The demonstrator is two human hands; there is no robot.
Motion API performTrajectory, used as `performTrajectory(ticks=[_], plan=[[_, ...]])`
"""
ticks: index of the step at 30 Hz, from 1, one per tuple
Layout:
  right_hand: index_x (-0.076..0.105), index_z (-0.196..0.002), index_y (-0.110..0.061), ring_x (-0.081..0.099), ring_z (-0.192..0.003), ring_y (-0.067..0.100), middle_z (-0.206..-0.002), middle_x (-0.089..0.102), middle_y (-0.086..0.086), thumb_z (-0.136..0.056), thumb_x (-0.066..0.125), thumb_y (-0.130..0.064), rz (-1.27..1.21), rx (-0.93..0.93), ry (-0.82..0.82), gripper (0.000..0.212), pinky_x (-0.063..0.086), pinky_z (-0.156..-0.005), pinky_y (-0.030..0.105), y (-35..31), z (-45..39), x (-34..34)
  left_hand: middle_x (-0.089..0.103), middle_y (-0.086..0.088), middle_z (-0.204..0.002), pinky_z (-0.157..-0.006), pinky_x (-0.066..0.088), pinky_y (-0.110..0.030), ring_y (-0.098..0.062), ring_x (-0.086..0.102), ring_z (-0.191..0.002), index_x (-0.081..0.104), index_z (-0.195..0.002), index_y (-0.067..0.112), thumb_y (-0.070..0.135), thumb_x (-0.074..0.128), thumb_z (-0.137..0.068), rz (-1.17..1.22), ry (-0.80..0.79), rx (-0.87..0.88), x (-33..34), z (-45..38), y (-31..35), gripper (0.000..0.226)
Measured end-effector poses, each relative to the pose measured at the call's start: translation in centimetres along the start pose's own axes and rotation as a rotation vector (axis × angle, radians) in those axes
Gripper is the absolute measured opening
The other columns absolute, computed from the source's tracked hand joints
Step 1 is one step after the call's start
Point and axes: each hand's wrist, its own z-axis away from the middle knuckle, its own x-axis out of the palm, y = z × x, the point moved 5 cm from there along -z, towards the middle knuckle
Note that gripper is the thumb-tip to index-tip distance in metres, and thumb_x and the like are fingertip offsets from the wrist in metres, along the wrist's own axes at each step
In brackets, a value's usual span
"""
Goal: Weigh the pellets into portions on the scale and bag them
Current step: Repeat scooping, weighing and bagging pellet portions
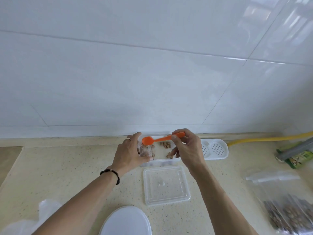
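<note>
A clear plastic container (160,161) stands by the wall with a few brown pellets (165,145) scattered on its bottom. My left hand (130,153) holds a small clear bag (145,150) open over the container's left end; some pellets show inside it. My right hand (188,148) pinches the handle of an orange spoon (159,139), whose bowl hovers just above the bag's mouth. A white round scale (126,221) lies at the near edge, between my forearms.
The container's clear lid (166,185) lies flat in front of it. A white perforated tray (215,149) sits to the right, beyond it a yellow hose (264,138) and a green packet (298,158). Filled zip bags (288,211) lie at right; empty bags (42,211) at lower left.
</note>
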Motion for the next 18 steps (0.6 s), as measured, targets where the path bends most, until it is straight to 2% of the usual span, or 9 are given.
performTrajectory(ticks=[5, 9, 11, 15, 18], plan=[[0.069, -0.09, -0.012, 0.059, -0.048, 0.019, -0.072, 0.066, 0.005, -0.091, 0.066, -0.009, -0.017, -0.018, 0.048, 0.004, 0.042, -0.044, 0.027, 0.4, -0.4, -1.2, 0.049, -0.004, -0.131, -0.096, 0.043, -0.039, -0.021, 0.052, -0.116, 0.028, -0.145, 0.022, 0.053, 0.081, -0.066, 0.009, 0.003, -0.025, 0.2, 0.0, -0.7, 0.101], [0.068, -0.088, -0.015, 0.056, -0.046, 0.015, -0.077, 0.069, 0.009, -0.091, 0.064, -0.01, -0.102, 0.081, 0.279, 0.007, 0.044, -0.046, 0.024, 2.9, -1.1, -2.7, 0.05, -0.001, -0.12, -0.089, 0.043, -0.036, -0.021, 0.053, -0.11, 0.029, -0.143, 0.022, 0.047, 0.081, -0.067, -0.022, 0.025, -0.02, 0.2, 0.1, -1.4, 0.095], [0.067, -0.087, -0.016, 0.056, -0.043, 0.013, -0.08, 0.07, 0.009, -0.091, 0.064, -0.012, -0.035, 0.141, 0.344, 0.007, 0.044, -0.045, 0.022, 5.0, -1.6, -3.0, 0.049, 0.001, -0.112, -0.085, 0.044, -0.036, -0.022, 0.053, -0.105, 0.031, -0.14, 0.023, 0.044, 0.081, -0.066, -0.052, 0.037, -0.006, 0.1, 0.2, -2.0, 0.091], [0.067, -0.084, -0.017, 0.061, -0.043, 0.016, -0.08, 0.07, 0.009, -0.091, 0.063, -0.015, 0.12, 0.197, 0.311, 0.008, 0.046, -0.05, 0.028, 8.7, -2.0, -1.7, 0.047, 0.004, -0.106, -0.084, 0.045, -0.037, -0.02, 0.053, -0.099, 0.035, -0.135, 0.023, 0.044, 0.082, -0.064, -0.044, 0.052, -0.01, -0.1, 0.4, -2.7, 0.088], [0.067, -0.087, -0.015, 0.058, -0.042, 0.013, -0.078, 0.069, 0.007, -0.093, 0.062, -0.014, 0.113, 0.235, 0.224, 0.008, 0.045, -0.046, 0.025, 10.1, -2.0, 0.3, 0.049, 0.002, -0.108, -0.083, 0.046, -0.037, -0.021, 0.054, -0.1, 0.035, -0.137, 0.022, 0.04, 0.082, -0.065, -0.054, 0.047, 0.017, 0.0, 0.3, -2.7, 0.088]])
